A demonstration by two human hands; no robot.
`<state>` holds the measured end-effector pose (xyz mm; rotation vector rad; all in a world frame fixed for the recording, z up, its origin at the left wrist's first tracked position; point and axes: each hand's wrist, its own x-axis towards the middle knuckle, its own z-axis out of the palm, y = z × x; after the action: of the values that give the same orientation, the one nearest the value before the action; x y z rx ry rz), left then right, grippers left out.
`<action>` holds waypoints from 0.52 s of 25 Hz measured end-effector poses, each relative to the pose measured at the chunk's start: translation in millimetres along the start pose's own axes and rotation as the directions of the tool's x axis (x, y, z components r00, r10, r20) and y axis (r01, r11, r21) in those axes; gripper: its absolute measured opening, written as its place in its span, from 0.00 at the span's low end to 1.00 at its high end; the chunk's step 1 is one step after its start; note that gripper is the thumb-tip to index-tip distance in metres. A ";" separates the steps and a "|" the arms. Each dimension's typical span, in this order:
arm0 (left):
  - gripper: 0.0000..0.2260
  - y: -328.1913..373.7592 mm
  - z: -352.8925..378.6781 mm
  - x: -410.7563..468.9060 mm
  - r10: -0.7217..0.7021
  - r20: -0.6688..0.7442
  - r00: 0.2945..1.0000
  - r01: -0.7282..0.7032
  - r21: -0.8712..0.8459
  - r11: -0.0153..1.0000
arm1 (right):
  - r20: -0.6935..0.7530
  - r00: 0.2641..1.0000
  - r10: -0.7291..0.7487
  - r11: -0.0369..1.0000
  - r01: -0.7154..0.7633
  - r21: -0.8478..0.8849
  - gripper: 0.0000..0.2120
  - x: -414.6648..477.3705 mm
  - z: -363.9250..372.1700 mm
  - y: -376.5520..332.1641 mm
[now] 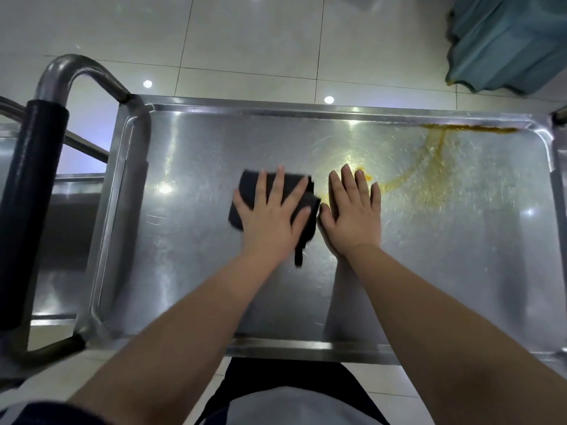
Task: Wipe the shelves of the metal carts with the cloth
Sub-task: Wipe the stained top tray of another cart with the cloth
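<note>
A metal cart's top shelf (184,271) fills the view below me. A dark cloth (248,191) lies flat near its middle, and my left hand (270,216) presses down on it with fingers spread. My right hand (352,216) rests flat on the bare metal just right of the cloth, fingers together, holding nothing. An orange-yellow smear (429,179) runs from my right fingertips up to the shelf's far right corner, where a thicker streak (472,128) lies along the rim.
The cart's push handle (33,185) with a black grip stands at the left, over a lower shelf (70,228). Pale tiled floor (245,41) lies beyond. A teal fabric-covered object (506,41) sits at the top right.
</note>
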<state>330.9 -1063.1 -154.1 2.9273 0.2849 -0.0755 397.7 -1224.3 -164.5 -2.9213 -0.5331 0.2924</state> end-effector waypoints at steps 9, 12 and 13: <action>0.27 30.2 13.2 -162.4 0.019 0.114 0.993 -0.030 0.091 0.995 | 0.036 0.999 -0.006 1.000 0.006 0.009 0.31 1.9 -5.7 -1.7; 0.27 31.4 8.8 -159.3 0.009 0.121 0.993 -0.022 0.106 0.994 | 0.055 0.998 -0.038 0.998 0.035 0.056 0.30 2.1 -13.9 1.1; 0.27 31.4 7.3 -160.2 0.000 0.131 0.991 -0.015 0.113 0.993 | 0.055 0.997 -0.056 0.996 0.051 0.076 0.29 -2.0 -16.7 3.1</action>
<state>179.8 -1124.5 -144.1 3.0182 0.2572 -0.2903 400.6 -1229.9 -148.6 -2.8293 -0.5945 0.3808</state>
